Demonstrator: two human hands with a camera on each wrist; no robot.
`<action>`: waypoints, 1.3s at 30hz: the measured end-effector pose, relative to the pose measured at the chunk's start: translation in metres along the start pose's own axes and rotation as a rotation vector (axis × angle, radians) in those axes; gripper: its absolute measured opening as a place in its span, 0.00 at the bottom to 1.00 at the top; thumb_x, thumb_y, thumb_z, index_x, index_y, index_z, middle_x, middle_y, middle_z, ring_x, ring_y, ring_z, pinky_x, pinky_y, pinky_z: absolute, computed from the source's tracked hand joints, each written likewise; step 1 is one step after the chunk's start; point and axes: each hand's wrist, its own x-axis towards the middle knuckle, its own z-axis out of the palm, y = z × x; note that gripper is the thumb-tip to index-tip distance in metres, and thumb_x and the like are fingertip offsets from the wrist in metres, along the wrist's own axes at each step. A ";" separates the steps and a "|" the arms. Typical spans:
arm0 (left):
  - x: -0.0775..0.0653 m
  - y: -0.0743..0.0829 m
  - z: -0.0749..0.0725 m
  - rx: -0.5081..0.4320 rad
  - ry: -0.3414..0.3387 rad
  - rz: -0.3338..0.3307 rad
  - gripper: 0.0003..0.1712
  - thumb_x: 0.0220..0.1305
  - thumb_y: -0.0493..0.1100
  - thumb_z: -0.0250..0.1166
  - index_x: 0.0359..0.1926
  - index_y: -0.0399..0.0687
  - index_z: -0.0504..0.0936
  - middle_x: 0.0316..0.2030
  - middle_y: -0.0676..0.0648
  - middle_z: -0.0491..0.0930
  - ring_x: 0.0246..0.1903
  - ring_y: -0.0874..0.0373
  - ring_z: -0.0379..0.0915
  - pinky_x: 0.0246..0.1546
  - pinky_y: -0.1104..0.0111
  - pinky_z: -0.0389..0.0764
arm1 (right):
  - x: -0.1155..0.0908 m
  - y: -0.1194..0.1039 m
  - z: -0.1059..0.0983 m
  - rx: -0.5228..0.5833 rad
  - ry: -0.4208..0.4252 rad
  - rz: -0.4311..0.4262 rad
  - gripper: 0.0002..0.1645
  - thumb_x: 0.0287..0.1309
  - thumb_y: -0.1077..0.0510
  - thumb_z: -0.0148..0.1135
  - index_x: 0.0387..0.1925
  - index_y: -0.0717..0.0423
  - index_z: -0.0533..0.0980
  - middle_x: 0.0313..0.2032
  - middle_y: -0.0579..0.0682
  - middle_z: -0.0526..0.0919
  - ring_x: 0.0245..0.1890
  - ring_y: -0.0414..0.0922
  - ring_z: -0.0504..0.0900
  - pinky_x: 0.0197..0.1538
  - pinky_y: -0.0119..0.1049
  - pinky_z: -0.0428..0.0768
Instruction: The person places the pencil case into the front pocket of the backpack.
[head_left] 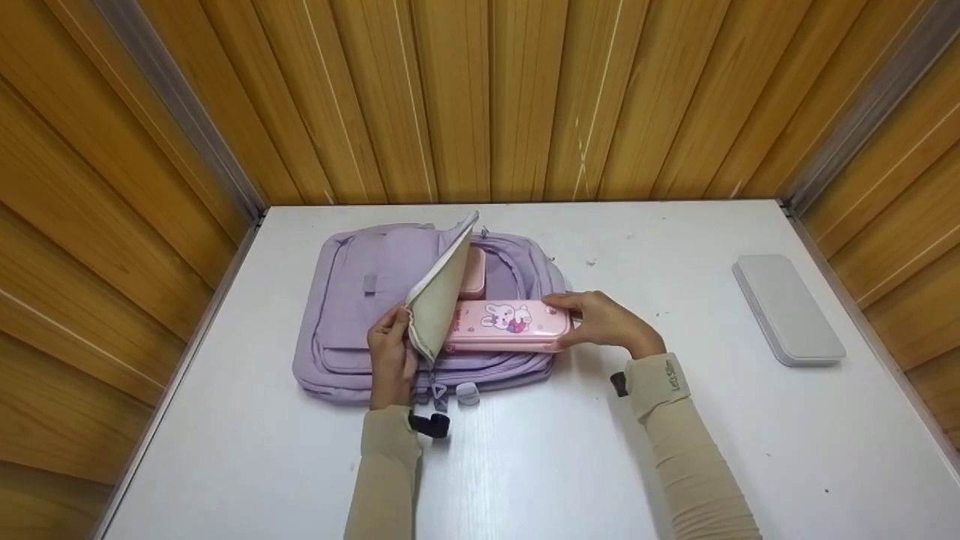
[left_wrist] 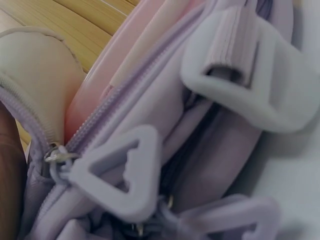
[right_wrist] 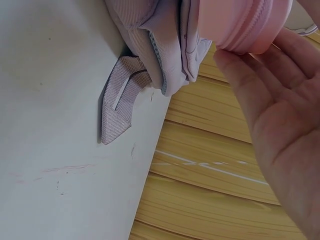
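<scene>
A lavender backpack (head_left: 345, 300) lies flat on the white table, its front pocket unzipped. My left hand (head_left: 390, 349) pinches the edge of the pocket's flap (head_left: 439, 304) and holds it raised, so the pale lining shows. In my right hand (head_left: 606, 324) is the right end of a pink pencil case (head_left: 510, 326) with a bunny picture, gripped between thumb and fingers. The case's left end is hidden behind the flap. A second, smaller pink case (head_left: 474, 271) sits in the pocket above it. In the left wrist view, a triangular zipper pull (left_wrist: 122, 172) hangs by the opening.
A light grey case (head_left: 787, 307) lies at the right of the white table (head_left: 525, 465). A pale strap buckle (head_left: 467, 394) rests below the backpack. Wood-patterned walls (head_left: 525, 97) stand at the back and both sides. A lavender strap end (right_wrist: 120, 100) shows in the right wrist view.
</scene>
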 end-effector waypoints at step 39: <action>-0.002 -0.001 0.004 0.001 -0.048 0.037 0.04 0.50 0.39 0.72 0.29 0.44 0.86 0.26 0.49 0.85 0.28 0.63 0.80 0.32 0.75 0.82 | 0.018 -0.014 0.025 -0.005 0.008 0.021 0.44 0.43 0.58 0.76 0.64 0.56 0.70 0.64 0.55 0.72 0.66 0.54 0.67 0.68 0.50 0.66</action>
